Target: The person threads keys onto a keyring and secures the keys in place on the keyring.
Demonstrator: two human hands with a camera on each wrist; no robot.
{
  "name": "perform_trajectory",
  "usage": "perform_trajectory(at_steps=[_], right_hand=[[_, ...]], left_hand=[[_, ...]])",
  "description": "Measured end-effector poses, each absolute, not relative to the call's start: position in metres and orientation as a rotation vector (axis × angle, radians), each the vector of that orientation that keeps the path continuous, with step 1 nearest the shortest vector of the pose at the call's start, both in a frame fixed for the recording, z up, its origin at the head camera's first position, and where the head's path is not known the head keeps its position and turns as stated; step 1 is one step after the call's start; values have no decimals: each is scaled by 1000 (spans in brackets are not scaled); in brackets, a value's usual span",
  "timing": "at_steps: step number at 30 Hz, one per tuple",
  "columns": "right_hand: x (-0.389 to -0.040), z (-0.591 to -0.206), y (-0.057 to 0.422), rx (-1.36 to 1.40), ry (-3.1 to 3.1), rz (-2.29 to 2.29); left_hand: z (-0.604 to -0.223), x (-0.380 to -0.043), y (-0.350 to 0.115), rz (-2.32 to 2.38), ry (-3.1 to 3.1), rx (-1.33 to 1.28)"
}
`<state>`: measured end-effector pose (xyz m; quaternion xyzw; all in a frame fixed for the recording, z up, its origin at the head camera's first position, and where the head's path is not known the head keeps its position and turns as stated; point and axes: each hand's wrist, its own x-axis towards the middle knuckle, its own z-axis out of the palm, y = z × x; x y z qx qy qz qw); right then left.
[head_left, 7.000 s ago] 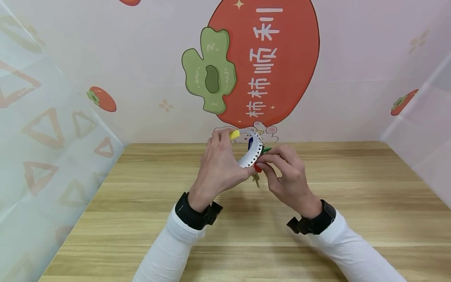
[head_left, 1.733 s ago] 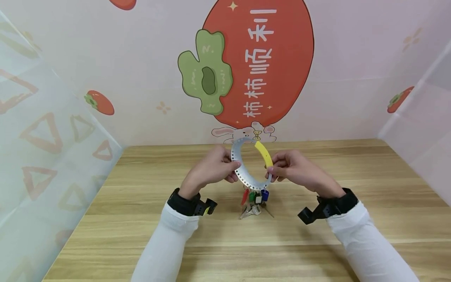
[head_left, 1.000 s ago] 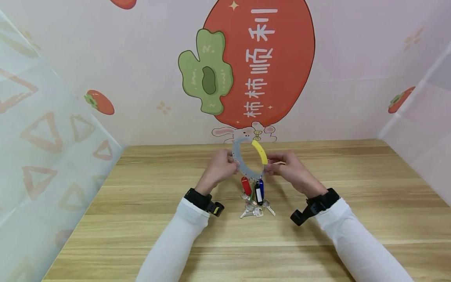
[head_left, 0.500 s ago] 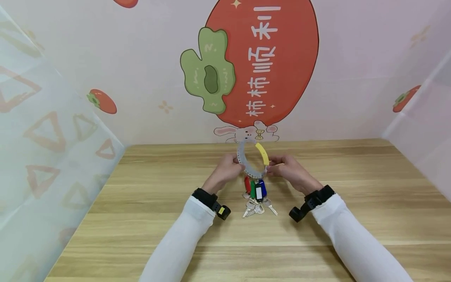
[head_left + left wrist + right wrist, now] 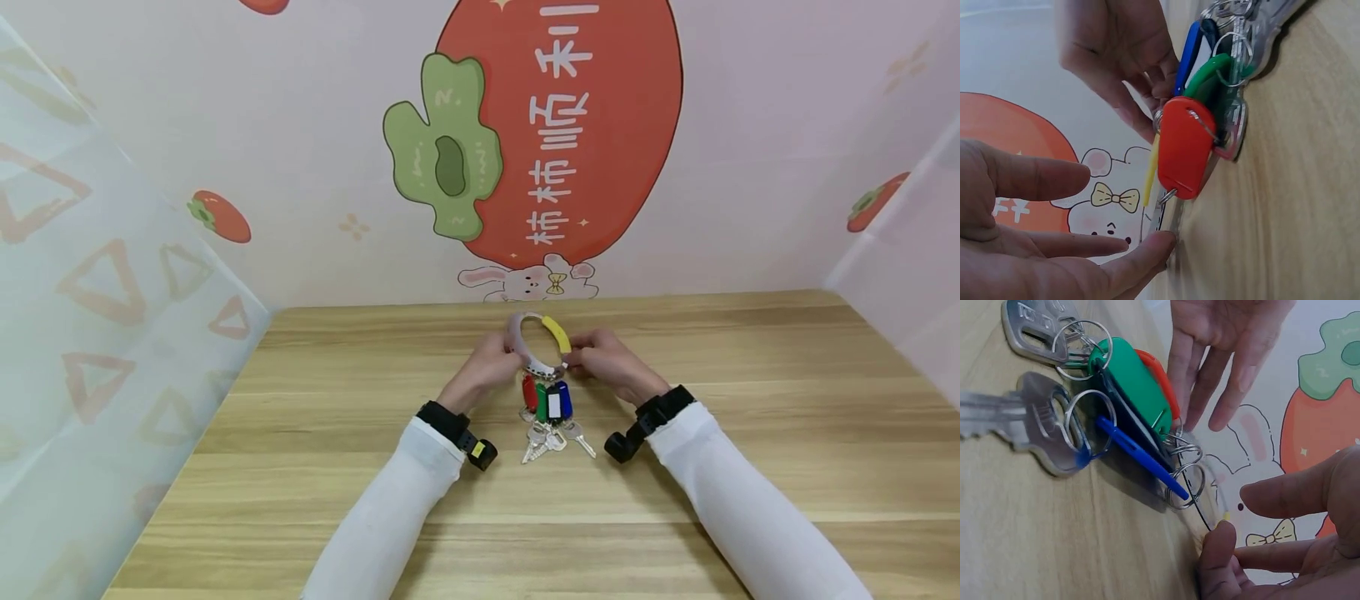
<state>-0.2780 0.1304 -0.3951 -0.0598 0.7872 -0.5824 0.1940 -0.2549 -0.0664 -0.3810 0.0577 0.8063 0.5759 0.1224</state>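
Note:
A pale key hoop [image 5: 516, 332] with a row of holes and a yellow section [image 5: 557, 335] lies low at the back of the table. Red [image 5: 529, 392], green [image 5: 541, 402], black [image 5: 554, 403] and blue [image 5: 566, 399] key tags are strung on its near side, their keys [image 5: 536, 442] spread on the wood. My left hand [image 5: 491, 367] is at the hoop's left edge, fingertips touching it and thumb lifted away in the left wrist view. At the right edge, my right hand [image 5: 1285, 544] touches the hoop with its fingers, thumb apart from them.
The wooden table [image 5: 300, 450] extends to both sides and in front. A printed wall [image 5: 330, 167] rises right behind the hoop, with side panels [image 5: 97, 400] at left and right. Each wrist wears a black camera band [image 5: 450, 425].
Earlier the hoop was held up, my right fingers at the tags. Since then, both hands have gripped its sides and lowered it, tilting it down to the table. Now both thumbs are off it.

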Motion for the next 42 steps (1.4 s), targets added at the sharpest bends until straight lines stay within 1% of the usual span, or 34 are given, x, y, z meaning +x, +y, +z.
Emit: perform_trajectory(at_steps=[9,24,31,36,40,42], right_hand=[[-280,-396,124,-141,2256,-1559],[-279,-397,122,-118,2263,-1597],[-278,-397,124,-105,2329,-1592],[-274,-393,131,-222,2569,-1431],[-270,-385,142,-439,2839,-1277],[-269,-380,151,-535,2969,-1197]], left_hand=[[-381,-254,-69,1596,2404,195],[-382,-256,-67,1603,2380,244],[-384,-256,-64,1592,2428,321],[-380,-257,-72,1363,2692,361],[-370,-258,-88,1075,3037,305],[-364,-260,-97,984,3179,323]])
